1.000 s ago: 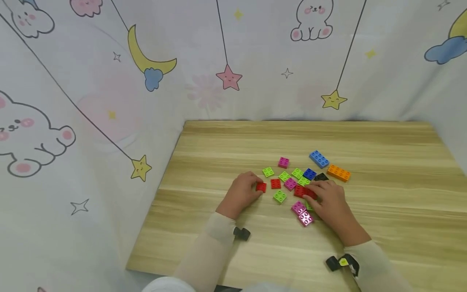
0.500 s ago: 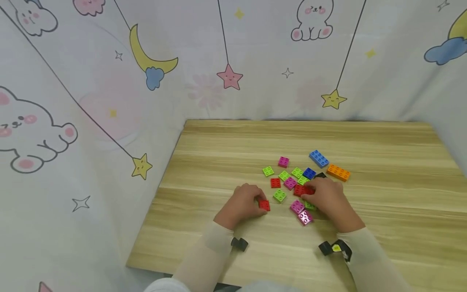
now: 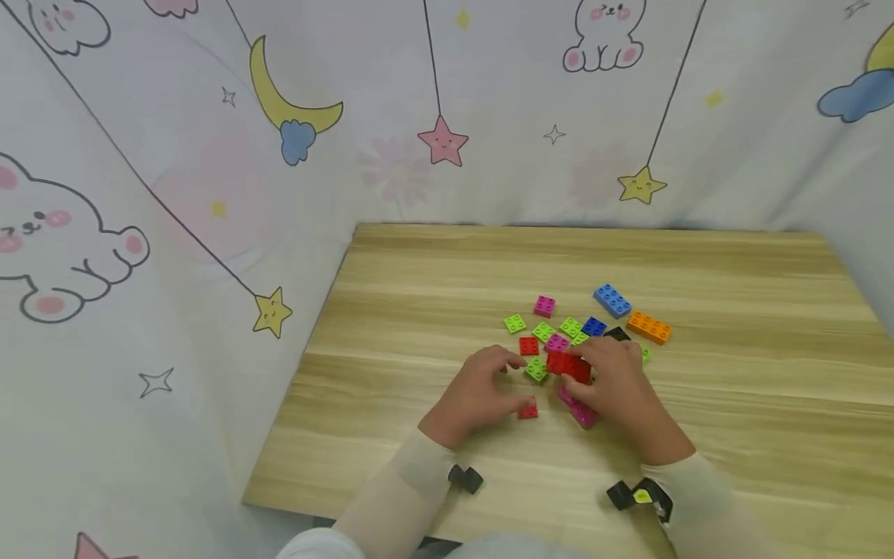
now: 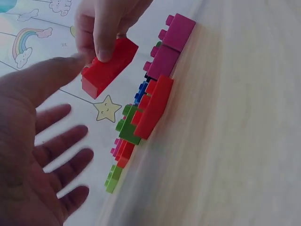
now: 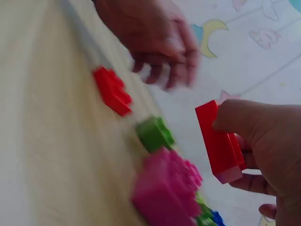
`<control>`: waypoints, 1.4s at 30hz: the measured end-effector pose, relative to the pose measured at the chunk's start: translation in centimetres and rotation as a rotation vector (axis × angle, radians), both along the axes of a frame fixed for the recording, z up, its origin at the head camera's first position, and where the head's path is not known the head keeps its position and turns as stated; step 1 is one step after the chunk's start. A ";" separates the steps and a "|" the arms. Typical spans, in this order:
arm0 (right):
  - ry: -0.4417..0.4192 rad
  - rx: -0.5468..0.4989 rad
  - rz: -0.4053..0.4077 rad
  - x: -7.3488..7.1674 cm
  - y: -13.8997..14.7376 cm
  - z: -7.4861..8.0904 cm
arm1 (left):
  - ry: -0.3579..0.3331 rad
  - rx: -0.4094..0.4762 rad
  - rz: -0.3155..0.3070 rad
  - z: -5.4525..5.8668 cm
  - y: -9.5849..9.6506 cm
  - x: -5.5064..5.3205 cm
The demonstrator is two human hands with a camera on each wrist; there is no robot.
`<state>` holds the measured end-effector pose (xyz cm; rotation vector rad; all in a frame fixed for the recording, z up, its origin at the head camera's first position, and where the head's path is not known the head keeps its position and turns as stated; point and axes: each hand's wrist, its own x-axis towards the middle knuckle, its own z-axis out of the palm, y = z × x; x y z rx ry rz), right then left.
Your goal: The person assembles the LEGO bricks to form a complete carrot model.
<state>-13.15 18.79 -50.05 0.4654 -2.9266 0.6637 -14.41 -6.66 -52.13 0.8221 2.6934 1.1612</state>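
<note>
The right hand point(image 3: 616, 379) pinches an oblong, smooth-sided red brick point(image 3: 567, 366) above the table point(image 3: 419, 287), while the left hand point(image 3: 482, 390), fingers spread, grips nothing beside a small red brick point(image 3: 528, 408). Work appears early: one brick is raised; green point(image 3: 535, 370) and pink bricks point(image 3: 578, 407) lie low, unstacked.

Two hands point(image 3: 478, 396) point(image 3: 615, 380), perhaps seventeen bricks point(image 3: 649, 327)
</note>
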 end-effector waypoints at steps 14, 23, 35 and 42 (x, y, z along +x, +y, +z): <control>0.083 -0.060 0.195 1.9 -3.6 -1.8 | -0.026 0.042 -0.033 -0.2 -1.4 0.2; -0.035 -0.013 0.195 2.1 -4.9 -2.8 | -0.147 0.045 -0.023 -0.8 -2.0 0.5; -0.021 -0.006 0.207 2.0 -5.0 -3.0 | 0.023 -0.130 -0.124 -0.5 -0.5 0.9; -0.022 -0.012 0.205 2.0 -5.0 -3.0 | -0.010 -0.183 -0.119 0.6 0.0 1.3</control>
